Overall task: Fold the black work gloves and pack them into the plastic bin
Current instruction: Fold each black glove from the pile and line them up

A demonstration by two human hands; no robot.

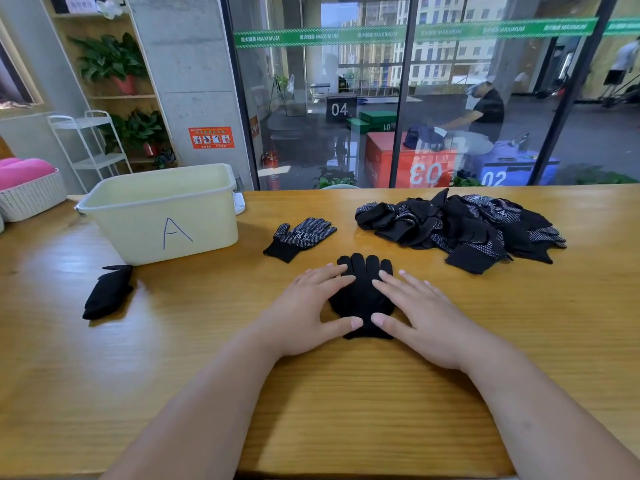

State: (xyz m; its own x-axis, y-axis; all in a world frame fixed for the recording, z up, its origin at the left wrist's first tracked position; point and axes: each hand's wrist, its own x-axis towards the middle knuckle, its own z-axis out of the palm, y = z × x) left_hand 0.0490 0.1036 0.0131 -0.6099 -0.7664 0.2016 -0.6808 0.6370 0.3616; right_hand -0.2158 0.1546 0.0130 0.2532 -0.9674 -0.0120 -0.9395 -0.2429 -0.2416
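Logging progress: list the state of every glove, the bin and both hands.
Left hand: open, pressing the centre glove.
Right hand: open, pressing it too.
Centre glove: flat, unfolded.
Dotted glove: flat, dots up, untouched.
Folded glove: on table, beside bin.
Glove pile: loose heap.
Plastic bin: upright, lidless.

Glove sides hidden under left hand, right hand; basket cropped left.

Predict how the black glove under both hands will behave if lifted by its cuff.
Probably floppy: the glove lies flat, and those in the pile are crumpled. Likely light, being thin knit. Unlikely to roll on the table.
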